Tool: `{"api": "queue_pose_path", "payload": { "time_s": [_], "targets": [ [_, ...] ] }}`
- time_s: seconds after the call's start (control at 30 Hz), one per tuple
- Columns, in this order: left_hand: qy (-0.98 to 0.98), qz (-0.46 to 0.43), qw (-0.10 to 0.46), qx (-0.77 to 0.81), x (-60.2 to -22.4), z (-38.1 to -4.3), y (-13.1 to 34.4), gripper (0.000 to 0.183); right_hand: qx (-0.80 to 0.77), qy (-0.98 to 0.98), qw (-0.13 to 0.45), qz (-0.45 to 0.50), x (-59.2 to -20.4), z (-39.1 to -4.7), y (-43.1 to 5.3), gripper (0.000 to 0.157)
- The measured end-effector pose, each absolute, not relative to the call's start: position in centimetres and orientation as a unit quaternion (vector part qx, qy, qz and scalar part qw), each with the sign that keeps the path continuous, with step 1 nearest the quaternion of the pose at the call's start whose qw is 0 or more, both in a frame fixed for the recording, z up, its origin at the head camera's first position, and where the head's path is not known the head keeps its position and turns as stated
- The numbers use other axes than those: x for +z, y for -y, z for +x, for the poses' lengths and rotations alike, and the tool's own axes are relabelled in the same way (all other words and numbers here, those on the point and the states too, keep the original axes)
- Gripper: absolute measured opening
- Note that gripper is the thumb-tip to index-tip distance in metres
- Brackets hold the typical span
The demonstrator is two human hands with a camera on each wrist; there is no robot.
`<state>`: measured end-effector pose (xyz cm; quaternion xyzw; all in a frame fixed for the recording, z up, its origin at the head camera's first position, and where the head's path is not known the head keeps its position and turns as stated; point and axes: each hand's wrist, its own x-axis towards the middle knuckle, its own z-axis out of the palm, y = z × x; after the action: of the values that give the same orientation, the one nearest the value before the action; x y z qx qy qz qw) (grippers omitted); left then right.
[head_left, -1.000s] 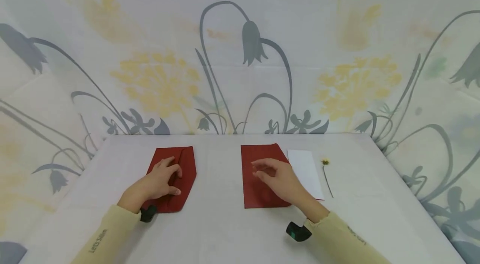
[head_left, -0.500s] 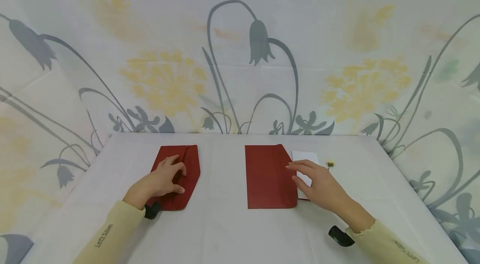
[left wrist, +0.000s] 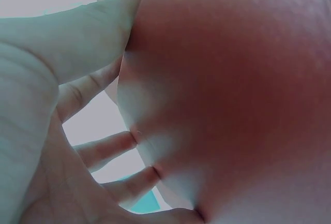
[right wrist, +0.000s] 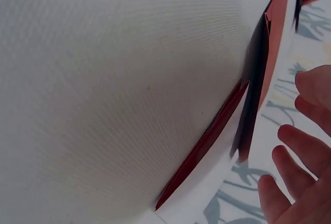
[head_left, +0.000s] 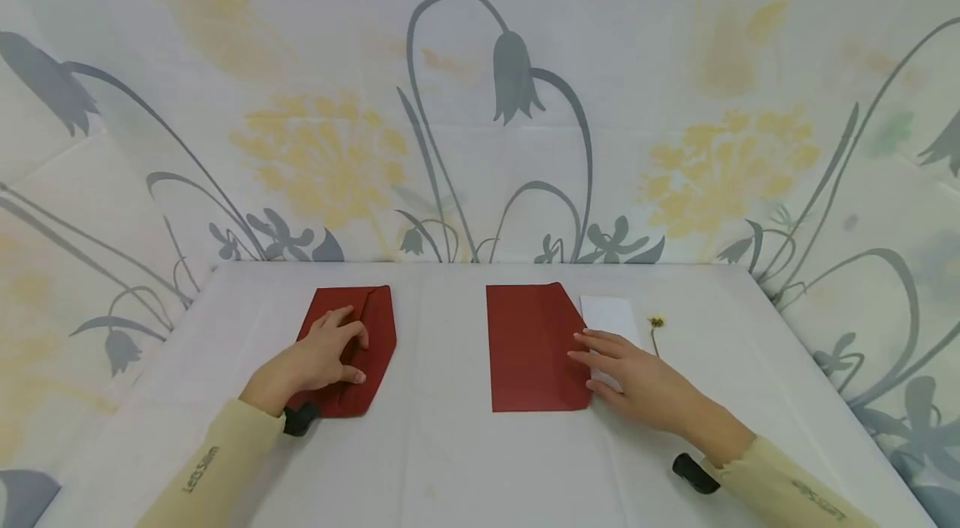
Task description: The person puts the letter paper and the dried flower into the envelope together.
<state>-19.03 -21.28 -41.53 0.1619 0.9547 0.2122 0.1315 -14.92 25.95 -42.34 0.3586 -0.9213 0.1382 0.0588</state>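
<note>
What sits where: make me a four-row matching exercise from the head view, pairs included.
Things:
1. left hand
2. right hand
3. flower
4. white card

Places:
A. farthest right of the things lying on the tablecloth
B. in front of the card, hiding part of it
C. on the left red envelope
D. between the right red envelope and the flower

Pairs: 1-C, 2-B, 3-A, 4-D

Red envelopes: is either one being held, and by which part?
Neither looks gripped: the left hand rests on top of the left envelope; the right hand, by the right envelope, holds nothing.
</note>
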Motion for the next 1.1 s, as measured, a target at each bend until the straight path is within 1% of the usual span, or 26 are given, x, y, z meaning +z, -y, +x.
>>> {"api": "queue_pose_path", "payload": {
  "time_s": [0.23,0.4,0.63,0.77,0.93,1.1],
  "targets": [
    [-0.954,0.153,0.136,0.218,-41.5,-18.9,21.2,0.034,0.084,0.914,0.027,0.397,-42.9,-15.3,-25.5,0.043],
    [-0.954,0.160,0.131,0.219,-41.6,-18.9,21.3,0.034,0.070,0.911,-0.008,0.407,-43.5,-15.4,-25.3,0.042],
    [-0.968,0.174,0.107,0.146,-41.1,-19.1,21.7,0.039,0.066,0.905,-0.011,0.421,-44.1,-15.5,-24.6,0.041],
    [-0.971,0.185,0.076,0.132,-40.2,-19.3,21.3,0.041,0.058,0.905,-0.008,0.422,-44.1,-15.4,-24.1,0.042],
    [-0.961,0.230,0.035,0.149,-39.1,-19.1,19.4,0.035,0.051,0.904,-0.012,0.424,-44.0,-15.2,-23.6,0.043],
    [-0.938,0.301,0.043,0.167,-38.8,-19.0,15.8,0.031,0.051,0.909,-0.031,0.413,-43.9,-15.1,-23.4,0.044]
  ]
}}
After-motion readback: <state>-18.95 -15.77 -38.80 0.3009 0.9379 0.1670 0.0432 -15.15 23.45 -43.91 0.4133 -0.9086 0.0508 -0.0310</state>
